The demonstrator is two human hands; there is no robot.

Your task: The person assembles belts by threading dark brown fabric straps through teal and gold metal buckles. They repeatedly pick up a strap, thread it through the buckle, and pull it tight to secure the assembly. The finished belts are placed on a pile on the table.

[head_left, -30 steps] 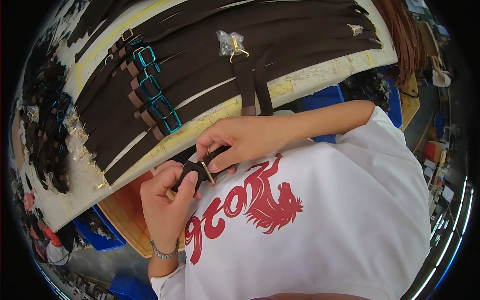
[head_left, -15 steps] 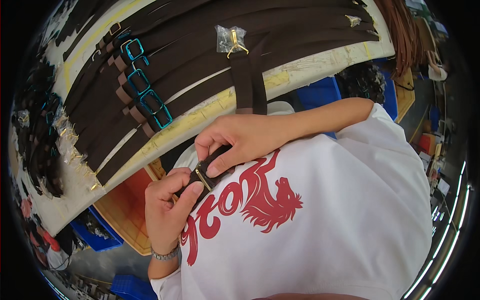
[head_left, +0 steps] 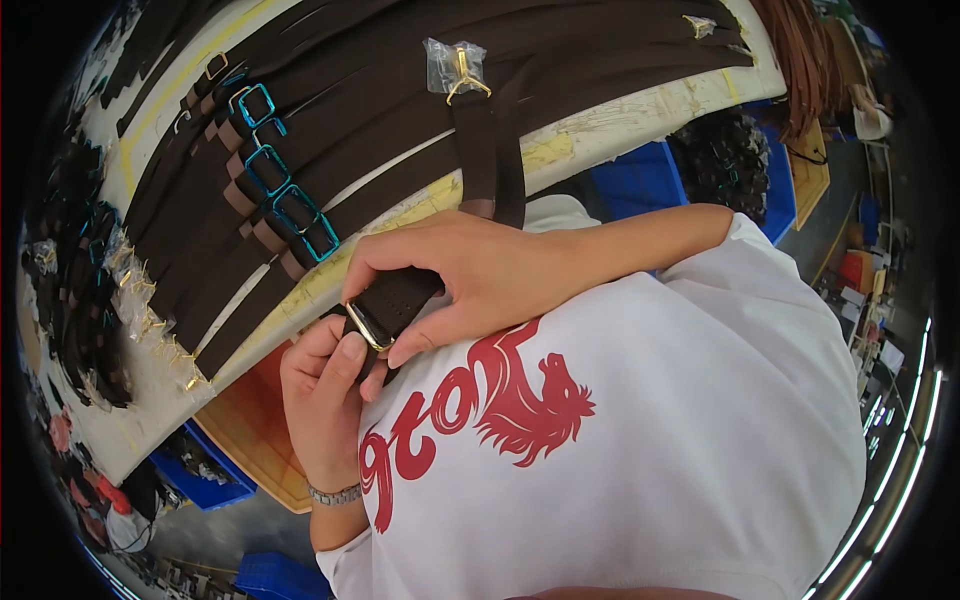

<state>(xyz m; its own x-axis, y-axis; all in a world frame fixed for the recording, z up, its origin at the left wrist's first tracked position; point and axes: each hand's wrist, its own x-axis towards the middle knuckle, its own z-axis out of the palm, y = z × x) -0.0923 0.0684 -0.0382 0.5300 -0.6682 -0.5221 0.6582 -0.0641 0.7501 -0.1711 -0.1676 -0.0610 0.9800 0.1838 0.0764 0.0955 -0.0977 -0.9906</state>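
My left hand and my right hand meet close to my chest, both gripping one dark brown leather strap. A small gold metal loop sits on the strap between my left thumb and my right fingertips. The strap runs up from under my right hand to the table edge. My left wrist wears a metal bracelet. Where the strap ends below the loop is hidden by my fingers.
A white worktable carries many brown straps laid side by side, several with teal-wrapped buckles. A clear bag with gold hardware lies on them. Gold clips lie loose at the left. Blue bins stand under the table.
Both hands have stayed together on the strap; my fingers have shifted slightly around the gold loop. The view has tilted a little, moving the table upward.
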